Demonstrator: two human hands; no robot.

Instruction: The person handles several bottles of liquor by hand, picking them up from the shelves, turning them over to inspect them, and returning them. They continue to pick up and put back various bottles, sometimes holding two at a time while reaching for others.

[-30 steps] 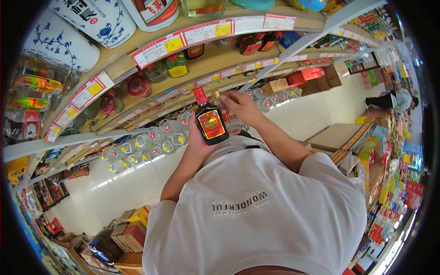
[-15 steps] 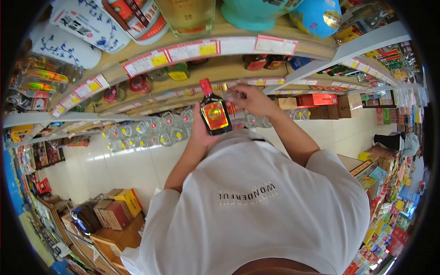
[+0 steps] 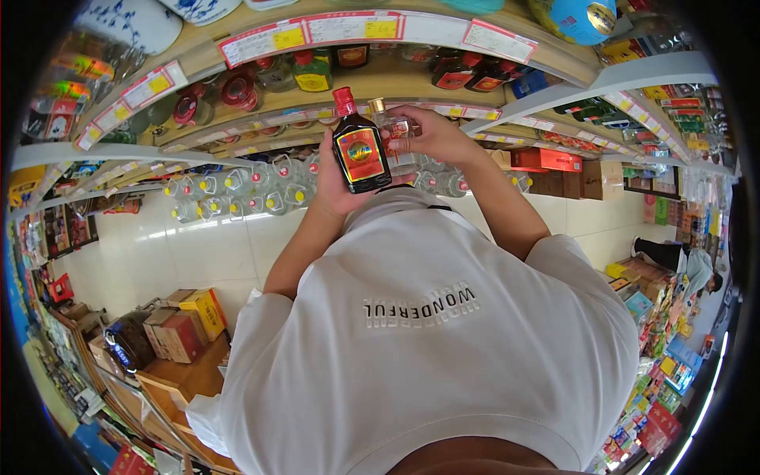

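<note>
My left hand (image 3: 329, 186) is wrapped round a dark flat bottle (image 3: 360, 152) with a red cap and a red-and-gold label, its fingertips showing beneath. Close against that bottle's right side is a small clear bottle (image 3: 399, 150) with a gold cap, gripped between the fingers and thumb of my right hand (image 3: 439, 136). Both bottles are upright, in front of the lower shelves.
A wooden shelf (image 3: 380, 85) ahead carries bottles behind price tags (image 3: 352, 28). Large clear jugs (image 3: 273, 190) stand on the floor beyond my hands. Cartons (image 3: 176, 334) sit at lower left, red boxes (image 3: 546, 160) at right. Another person (image 3: 697, 267) is at far right.
Both bottles and my hands appear higher in the view, the dark bottle slightly further left. More of the clear bottle shows. The upper shelf has shifted upward in the view.
</note>
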